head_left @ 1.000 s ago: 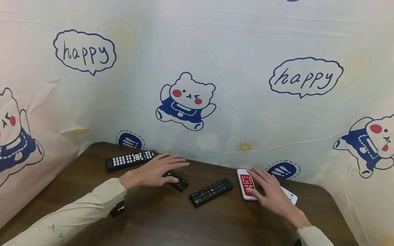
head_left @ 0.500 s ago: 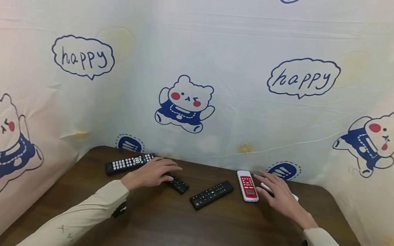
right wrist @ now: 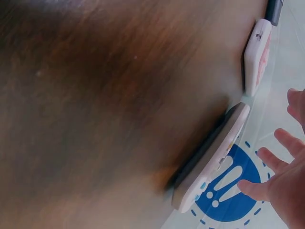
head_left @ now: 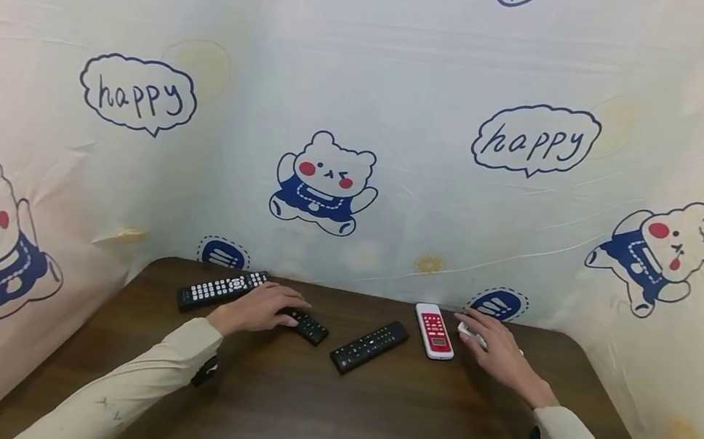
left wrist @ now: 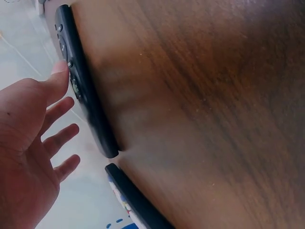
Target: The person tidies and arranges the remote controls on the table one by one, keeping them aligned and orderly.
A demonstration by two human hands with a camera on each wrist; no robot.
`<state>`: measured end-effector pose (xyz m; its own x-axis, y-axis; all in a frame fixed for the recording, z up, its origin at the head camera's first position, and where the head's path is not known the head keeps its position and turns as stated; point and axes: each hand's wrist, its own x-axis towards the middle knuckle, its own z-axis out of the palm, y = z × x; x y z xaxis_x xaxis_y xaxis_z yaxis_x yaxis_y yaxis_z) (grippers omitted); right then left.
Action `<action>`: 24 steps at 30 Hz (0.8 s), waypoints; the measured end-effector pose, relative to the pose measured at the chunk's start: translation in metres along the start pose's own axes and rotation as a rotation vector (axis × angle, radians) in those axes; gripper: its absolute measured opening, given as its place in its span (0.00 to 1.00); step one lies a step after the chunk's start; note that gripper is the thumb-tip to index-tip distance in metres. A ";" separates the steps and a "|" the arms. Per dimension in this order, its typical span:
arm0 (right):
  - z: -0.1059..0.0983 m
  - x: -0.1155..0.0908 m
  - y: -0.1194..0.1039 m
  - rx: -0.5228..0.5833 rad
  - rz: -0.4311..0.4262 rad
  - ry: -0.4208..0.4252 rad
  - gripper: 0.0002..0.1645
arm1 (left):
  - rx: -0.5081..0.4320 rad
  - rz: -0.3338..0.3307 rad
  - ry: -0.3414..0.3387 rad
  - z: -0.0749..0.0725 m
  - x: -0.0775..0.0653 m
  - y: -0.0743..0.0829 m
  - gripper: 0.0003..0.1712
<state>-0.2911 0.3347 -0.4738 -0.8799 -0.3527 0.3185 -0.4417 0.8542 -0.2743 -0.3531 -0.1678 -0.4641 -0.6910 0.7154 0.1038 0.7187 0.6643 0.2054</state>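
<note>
My left hand [head_left: 252, 307] is over the far end of a small black remote control [head_left: 312, 329], fingers loosely bent. In the left wrist view the thumb of that hand [left wrist: 26, 129] lies at the button face of the small remote [left wrist: 86, 90]; whether it presses cannot be told. Over a white remote control [head_left: 473, 335], mostly covered in the head view, hovers my right hand [head_left: 503, 352]. The right wrist view has this hand [right wrist: 288, 183] with spread fingers, apart from the white remote [right wrist: 212, 160]. A white remote with a red face [head_left: 435, 332] lies just left of it.
A long black remote with white buttons [head_left: 218, 291] lies at the back left, beside my left hand. Another black remote [head_left: 369, 347] lies diagonally mid-table. Behind the brown wooden table [head_left: 314, 420] hangs a pale printed curtain [head_left: 419, 206].
My right hand has shifted right, off the red-faced remote and over the white one. The left hand has drawn back slightly left, uncovering more of the small black remote.
</note>
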 end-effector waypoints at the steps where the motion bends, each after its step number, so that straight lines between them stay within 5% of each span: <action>1: -0.001 0.000 0.001 -0.004 0.008 -0.002 0.28 | 0.002 0.001 -0.003 0.001 0.001 0.000 0.23; 17: -0.008 0.000 0.019 -0.011 0.156 -0.026 0.19 | -0.002 -0.051 -0.035 0.006 0.011 -0.009 0.19; 24: -0.012 0.001 0.035 0.029 0.250 -0.125 0.19 | -0.052 -0.088 -0.035 0.009 0.015 -0.011 0.18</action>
<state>-0.3049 0.3685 -0.4725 -0.9762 -0.1781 0.1234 -0.2111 0.9101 -0.3565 -0.3705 -0.1621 -0.4738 -0.7475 0.6624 0.0496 0.6496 0.7134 0.2626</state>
